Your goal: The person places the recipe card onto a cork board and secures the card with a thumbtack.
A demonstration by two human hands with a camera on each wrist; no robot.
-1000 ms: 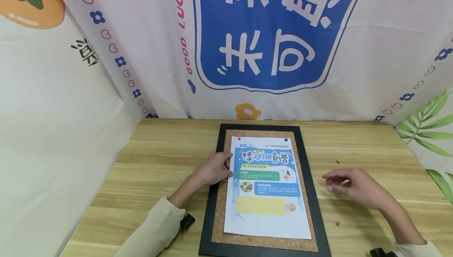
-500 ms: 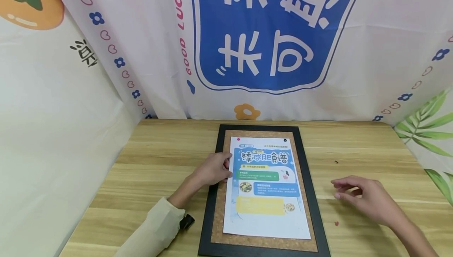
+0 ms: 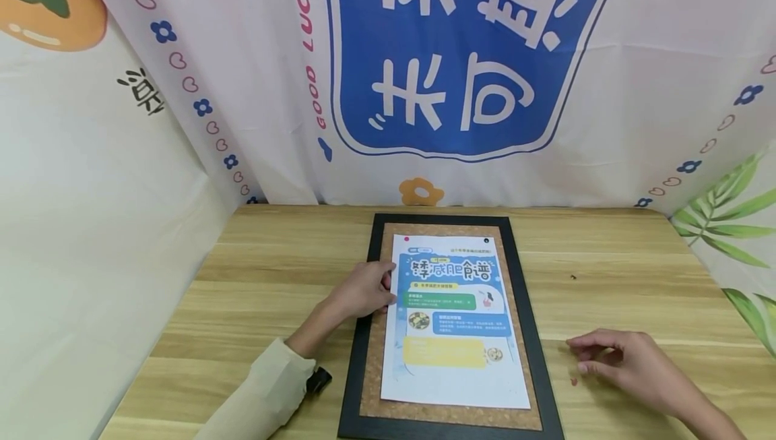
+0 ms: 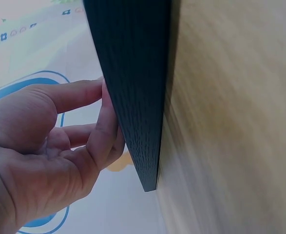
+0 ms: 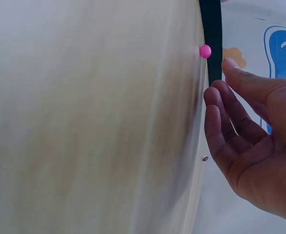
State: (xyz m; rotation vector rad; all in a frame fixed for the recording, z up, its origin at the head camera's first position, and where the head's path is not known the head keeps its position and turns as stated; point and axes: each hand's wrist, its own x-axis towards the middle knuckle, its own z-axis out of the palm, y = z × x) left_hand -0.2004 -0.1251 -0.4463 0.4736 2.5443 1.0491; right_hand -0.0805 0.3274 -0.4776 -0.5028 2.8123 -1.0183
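A printed sheet (image 3: 455, 386) lies on a cork board (image 3: 372, 366) in a black frame (image 3: 354, 379). Its top corners carry a pink pin (image 3: 406, 239) and a black pin (image 3: 486, 240). At the sheet's left edge is my left hand (image 3: 364, 290), fingers bent and touching the paper; in the left wrist view that hand (image 4: 60, 131) hides its fingertips behind the frame's side. My right hand (image 3: 633, 366) hovers over the table with nothing held, close to a loose pink pin (image 3: 574, 381). The right wrist view shows this pin (image 5: 205, 51) beside the thumb and relaxed fingers.
Another small dark pin (image 3: 572, 277) lies on the wooden table (image 3: 279, 251), right of the frame. A printed cloth (image 3: 273, 89) hangs behind the table's back edge, with pale cloth on the left side and leaf-patterned cloth on the right.
My right hand has moved toward the table's front, from near the dark pin to the loose pink one. The left hand stays at the sheet's left edge.
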